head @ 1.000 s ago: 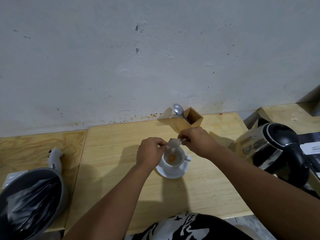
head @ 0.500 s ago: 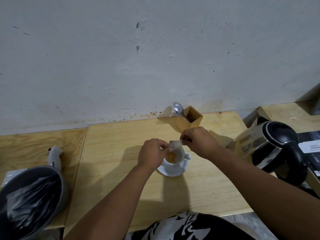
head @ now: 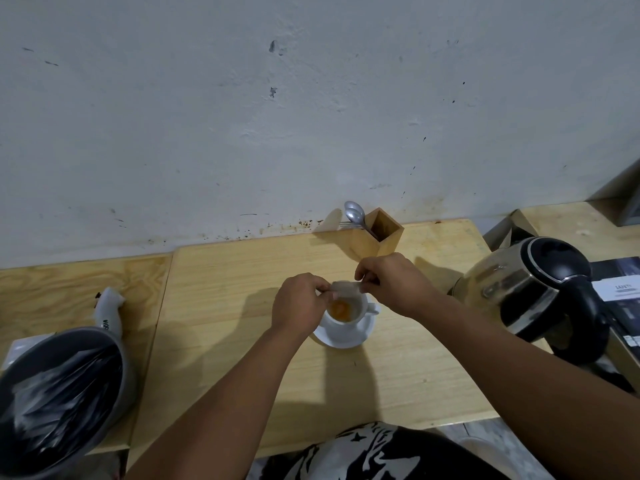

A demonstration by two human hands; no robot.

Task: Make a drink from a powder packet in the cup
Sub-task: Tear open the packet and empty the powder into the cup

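Note:
A white cup (head: 356, 315) stands on a white saucer (head: 349, 336) in the middle of the wooden table (head: 225, 306). Orange powder (head: 340, 308) lies in the bottom of the cup. Directly over the cup's far rim hangs a small pale powder packet (head: 345, 289), stretched between both hands. My left hand (head: 299, 303) pinches its left end and covers the cup's left side. My right hand (head: 391, 282) pinches its right end, just beyond the cup's handle.
A wooden holder (head: 379, 233) with spoons (head: 354, 213) stands against the wall behind the cup. A steel and black kettle (head: 533, 296) sits at the right. A grey bin lined with a black bag (head: 59, 393) is at the lower left, a white object (head: 109, 310) behind it.
More orange powder now lies in the cup. The packet has shifted from tilted over the cup to held flatter between both hands. The hands stay over the cup.

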